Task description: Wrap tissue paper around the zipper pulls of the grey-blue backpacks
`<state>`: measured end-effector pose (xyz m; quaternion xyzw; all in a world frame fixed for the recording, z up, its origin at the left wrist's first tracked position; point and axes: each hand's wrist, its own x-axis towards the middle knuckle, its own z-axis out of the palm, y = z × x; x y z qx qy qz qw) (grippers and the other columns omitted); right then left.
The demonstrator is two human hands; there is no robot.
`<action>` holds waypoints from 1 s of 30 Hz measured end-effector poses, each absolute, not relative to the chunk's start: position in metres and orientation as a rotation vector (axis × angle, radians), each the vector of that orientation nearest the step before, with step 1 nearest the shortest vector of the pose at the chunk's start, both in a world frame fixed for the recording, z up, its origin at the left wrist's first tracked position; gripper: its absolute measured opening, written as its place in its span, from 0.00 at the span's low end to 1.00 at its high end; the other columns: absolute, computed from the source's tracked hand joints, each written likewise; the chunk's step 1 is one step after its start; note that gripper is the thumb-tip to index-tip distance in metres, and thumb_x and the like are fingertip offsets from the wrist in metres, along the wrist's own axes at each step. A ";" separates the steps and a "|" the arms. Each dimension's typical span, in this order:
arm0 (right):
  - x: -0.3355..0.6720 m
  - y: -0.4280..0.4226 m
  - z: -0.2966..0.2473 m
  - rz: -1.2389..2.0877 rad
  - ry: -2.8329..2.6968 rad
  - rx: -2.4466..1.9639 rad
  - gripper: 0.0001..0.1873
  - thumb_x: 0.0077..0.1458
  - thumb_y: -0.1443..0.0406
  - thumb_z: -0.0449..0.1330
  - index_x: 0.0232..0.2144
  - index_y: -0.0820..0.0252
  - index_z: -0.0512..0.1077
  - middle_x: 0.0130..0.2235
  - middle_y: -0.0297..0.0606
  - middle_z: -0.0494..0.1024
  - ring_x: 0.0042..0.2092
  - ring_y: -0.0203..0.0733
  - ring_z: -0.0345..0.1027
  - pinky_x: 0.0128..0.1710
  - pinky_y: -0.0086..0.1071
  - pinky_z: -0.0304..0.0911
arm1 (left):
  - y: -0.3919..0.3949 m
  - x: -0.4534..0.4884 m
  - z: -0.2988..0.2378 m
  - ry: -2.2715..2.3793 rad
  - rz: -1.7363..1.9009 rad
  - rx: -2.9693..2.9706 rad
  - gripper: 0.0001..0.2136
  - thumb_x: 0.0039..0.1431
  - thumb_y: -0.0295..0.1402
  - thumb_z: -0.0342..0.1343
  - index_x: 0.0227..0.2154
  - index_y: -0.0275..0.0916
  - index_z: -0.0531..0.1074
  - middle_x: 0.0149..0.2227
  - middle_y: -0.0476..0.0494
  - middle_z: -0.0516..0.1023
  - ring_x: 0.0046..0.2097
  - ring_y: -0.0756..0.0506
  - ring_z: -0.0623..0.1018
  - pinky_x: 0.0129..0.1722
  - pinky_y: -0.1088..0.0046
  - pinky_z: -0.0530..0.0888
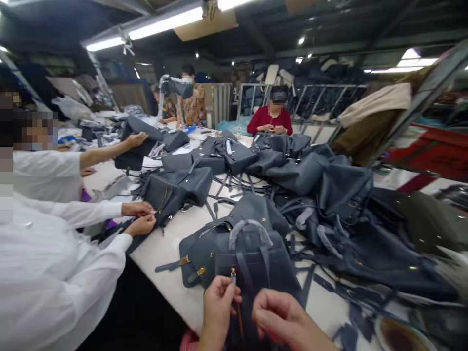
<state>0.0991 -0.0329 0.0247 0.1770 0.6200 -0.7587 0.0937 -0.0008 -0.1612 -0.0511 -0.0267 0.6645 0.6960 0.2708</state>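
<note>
Two hands at the grey bag just ahead: left hand pinches zipper pull, right hand curled beside it, grip unclear.

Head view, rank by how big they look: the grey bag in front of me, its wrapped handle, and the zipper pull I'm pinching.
Largest: grey bag
Then: wrapped handle
Smallest: zipper pull, pinched in the left hand
All lie close together; order is clear.
</note>
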 end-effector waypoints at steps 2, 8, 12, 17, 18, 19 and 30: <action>0.065 -0.043 0.027 -2.169 1.979 0.433 0.13 0.51 0.58 0.60 0.21 0.59 0.69 0.22 0.29 0.69 0.25 0.33 0.56 0.27 0.28 0.53 | -0.164 0.004 -0.050 1.790 1.896 -0.050 0.18 0.42 0.47 0.64 0.23 0.37 0.68 0.19 0.51 0.71 0.20 0.51 0.71 0.16 0.80 0.63; 0.036 -0.046 -0.013 -1.687 2.389 0.512 0.10 0.48 0.63 0.54 0.17 0.58 0.67 0.22 0.33 0.71 0.28 0.39 0.64 0.30 0.30 0.57 | -0.172 0.017 -0.052 1.896 1.884 -0.016 0.15 0.50 0.46 0.59 0.25 0.37 0.70 0.22 0.50 0.71 0.25 0.50 0.71 0.20 0.79 0.64; 0.038 -0.047 -0.029 -1.593 2.436 0.584 0.12 0.47 0.61 0.53 0.16 0.57 0.65 0.22 0.32 0.69 0.28 0.39 0.65 0.28 0.29 0.57 | -0.174 0.022 -0.066 1.975 1.904 0.049 0.16 0.53 0.47 0.55 0.26 0.37 0.71 0.23 0.48 0.74 0.26 0.49 0.72 0.24 0.77 0.67; 0.038 -0.053 -0.031 -1.578 2.454 0.663 0.14 0.49 0.58 0.53 0.17 0.57 0.64 0.21 0.32 0.67 0.27 0.40 0.64 0.27 0.30 0.56 | -0.174 0.024 -0.076 2.015 1.897 0.086 0.13 0.56 0.44 0.53 0.27 0.38 0.71 0.25 0.47 0.75 0.27 0.48 0.73 0.26 0.76 0.69; 0.039 -0.054 -0.030 -1.575 2.463 0.670 0.14 0.50 0.58 0.53 0.17 0.57 0.64 0.21 0.32 0.67 0.27 0.40 0.64 0.27 0.30 0.56 | -0.174 0.024 -0.076 2.025 1.888 0.094 0.13 0.56 0.43 0.52 0.27 0.38 0.71 0.25 0.46 0.75 0.27 0.47 0.73 0.26 0.76 0.69; 0.039 -0.054 -0.029 -1.565 2.479 0.679 0.15 0.50 0.57 0.52 0.17 0.57 0.64 0.20 0.32 0.68 0.27 0.40 0.64 0.27 0.30 0.56 | -0.174 0.025 -0.075 2.040 1.877 0.102 0.12 0.57 0.42 0.52 0.27 0.38 0.71 0.25 0.46 0.76 0.28 0.47 0.74 0.26 0.75 0.69; 0.038 -0.054 -0.028 -1.480 2.561 0.729 0.15 0.50 0.58 0.53 0.17 0.58 0.69 0.19 0.31 0.68 0.26 0.39 0.63 0.27 0.31 0.52 | -0.190 0.018 -0.058 2.383 1.653 0.468 0.14 0.60 0.33 0.48 0.47 0.40 0.72 0.37 0.40 0.80 0.39 0.42 0.79 0.42 0.67 0.72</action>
